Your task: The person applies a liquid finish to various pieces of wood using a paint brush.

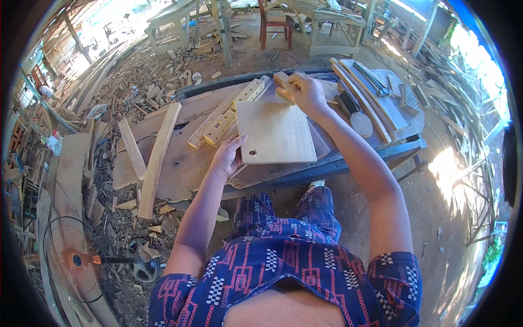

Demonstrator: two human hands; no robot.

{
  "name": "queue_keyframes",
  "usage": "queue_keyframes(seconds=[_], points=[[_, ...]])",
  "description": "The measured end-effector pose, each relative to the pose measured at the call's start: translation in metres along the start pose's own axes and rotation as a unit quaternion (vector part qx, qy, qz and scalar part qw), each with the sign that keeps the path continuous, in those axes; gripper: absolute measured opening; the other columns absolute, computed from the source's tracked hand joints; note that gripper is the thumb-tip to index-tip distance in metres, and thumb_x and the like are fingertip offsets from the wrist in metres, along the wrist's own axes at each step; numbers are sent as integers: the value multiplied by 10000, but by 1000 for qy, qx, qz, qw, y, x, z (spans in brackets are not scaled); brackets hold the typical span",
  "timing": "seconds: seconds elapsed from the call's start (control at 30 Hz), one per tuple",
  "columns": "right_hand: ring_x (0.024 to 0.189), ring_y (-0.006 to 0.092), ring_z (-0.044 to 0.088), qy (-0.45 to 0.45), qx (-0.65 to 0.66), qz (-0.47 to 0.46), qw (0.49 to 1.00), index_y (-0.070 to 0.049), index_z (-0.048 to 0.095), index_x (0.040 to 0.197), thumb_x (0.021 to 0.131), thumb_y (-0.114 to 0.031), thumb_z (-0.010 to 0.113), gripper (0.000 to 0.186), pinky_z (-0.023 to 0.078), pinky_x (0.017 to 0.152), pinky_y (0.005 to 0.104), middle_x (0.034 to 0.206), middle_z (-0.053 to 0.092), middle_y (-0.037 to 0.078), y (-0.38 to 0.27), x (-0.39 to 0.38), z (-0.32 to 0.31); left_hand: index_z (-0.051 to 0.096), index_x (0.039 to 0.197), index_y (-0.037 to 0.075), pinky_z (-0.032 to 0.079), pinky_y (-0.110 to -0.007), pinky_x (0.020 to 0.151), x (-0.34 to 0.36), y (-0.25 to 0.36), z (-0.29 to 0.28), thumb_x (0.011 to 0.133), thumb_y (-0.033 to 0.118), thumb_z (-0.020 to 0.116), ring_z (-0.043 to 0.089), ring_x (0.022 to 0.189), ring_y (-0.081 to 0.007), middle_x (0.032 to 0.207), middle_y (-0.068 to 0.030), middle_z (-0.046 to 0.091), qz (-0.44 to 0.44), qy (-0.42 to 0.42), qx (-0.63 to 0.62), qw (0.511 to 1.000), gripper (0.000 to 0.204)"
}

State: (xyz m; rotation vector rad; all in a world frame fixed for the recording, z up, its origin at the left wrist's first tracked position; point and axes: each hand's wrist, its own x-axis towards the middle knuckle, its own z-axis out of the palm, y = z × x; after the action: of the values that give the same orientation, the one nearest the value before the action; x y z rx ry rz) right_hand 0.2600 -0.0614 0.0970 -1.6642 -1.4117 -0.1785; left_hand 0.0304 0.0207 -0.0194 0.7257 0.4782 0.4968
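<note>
A pale, square wooden board [278,133] with rounded corners and a small hole near its lower left corner is tilted up over the bench. My left hand [229,153] grips its left edge beside that hole. At the board's far right corner, my right hand [308,94] is closed round a small wooden block [281,79]. A yellowish piece shows under those fingers, too blurred to name. Just left of the board lies a long wooden piece with a row of holes [219,126].
The low workbench [180,161] has a worn wooden top. Loose wooden strips [159,158] lie at its left; a dark brush-like tool [347,102] and planks [373,98] lie right. A fan [76,260] stands lower left. Behind are wood scraps and a red chair [275,24].
</note>
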Motion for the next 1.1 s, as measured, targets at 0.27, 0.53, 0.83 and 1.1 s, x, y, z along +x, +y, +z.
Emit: queue_keyframes(seconds=[0.27,0.53,0.83,1.1], points=[[590,155,533,-84,103,-106,985,-1,589,805,813,-162,643,170,424,546,276,693,574,92,-71,-60,-23,424,1227,20,501,-389,852,-8,5,6,895,237,521,566,1032,-216,1154,-119,544,9,-10,1,1000,408],[563,124,581,-159,450,175,861,22,592,838,864,-173,587,197,476,488,216,749,613,83,-68,-47,-27,389,1270,86,458,-426,917,-11,5,11,934,325,427,544,1069,-225,1207,-111,509,-7,2,3,1000,414],[496,108,559,54,294,239,924,27,618,819,798,-159,643,189,446,426,225,671,600,77,46,-11,-35,499,1142,-7,535,-360,792,-4,3,-1,872,155,558,617,913,-197,1052,-100,598,5,-16,43,999,320],[586,148,591,91,143,123,978,-4,629,822,783,-197,650,198,460,525,280,665,611,78,56,-15,-34,507,1122,-18,537,-338,794,-6,3,5,851,87,563,619,906,-185,1036,-105,597,6,-8,27,1000,297]])
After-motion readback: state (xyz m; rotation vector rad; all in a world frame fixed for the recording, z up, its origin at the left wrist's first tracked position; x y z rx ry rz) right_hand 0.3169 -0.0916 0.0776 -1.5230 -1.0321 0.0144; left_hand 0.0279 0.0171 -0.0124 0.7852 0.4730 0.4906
